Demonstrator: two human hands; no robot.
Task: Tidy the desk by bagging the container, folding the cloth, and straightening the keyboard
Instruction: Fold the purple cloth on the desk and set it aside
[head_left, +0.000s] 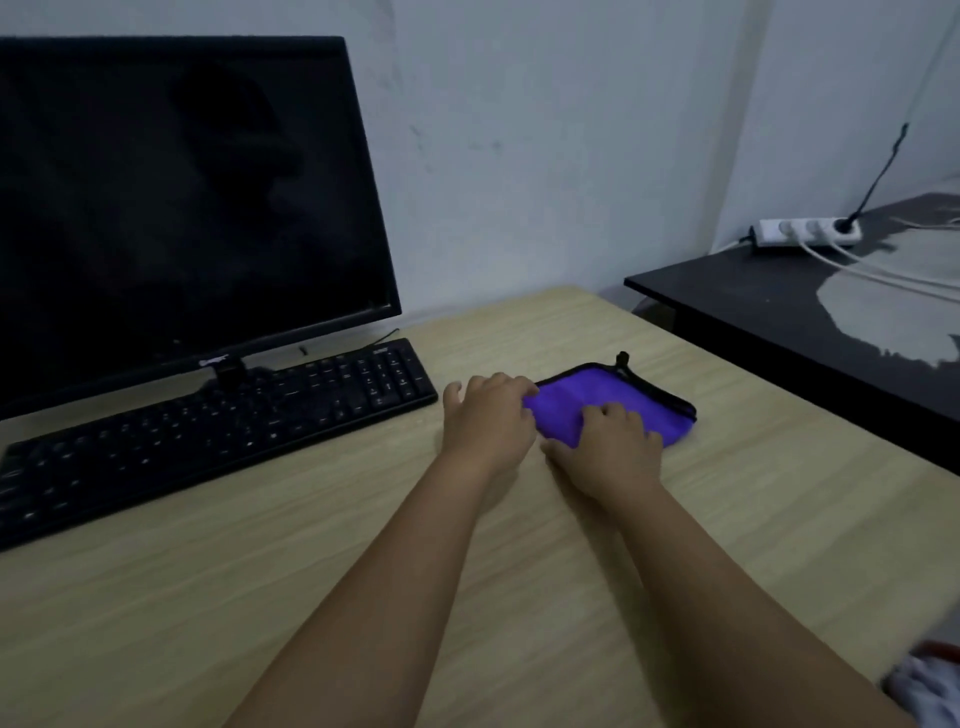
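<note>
Table (260, 597): light wood-grain top that carries the monitor, the keyboard and the cloth; both forearms reach across it from the near edge
Monitor (176, 208): large black screen, switched off, standing at the back left of the table with its lower edge just over the far side of the keyboard
Side table (769, 306): dark top to the right of the table and beyond it, with a pale worn patch on its surface
Keyboard (208, 431): black, lying slantwise before the monitor, its right end farther from the person than its left end; its right end is near the left hand but apart from it
Cloth (618, 395): purple with a black trim along its far edge and a small black loop at the far corner, lying flat and folded on the table right of the keyboard, under both hands
Power strip (805, 233): white, on the far part of the side table, one dark plug in its right end and pale cables trailing off to the right
Left hand (485, 421): palm down, fingers curled onto the left edge of the cloth; whether they pinch the fabric or only press it cannot be told
Right hand (605, 452): palm down on the near part of the cloth, fingers bent with the tips pressing into the fabric, thumb lying on the table beside it
</note>
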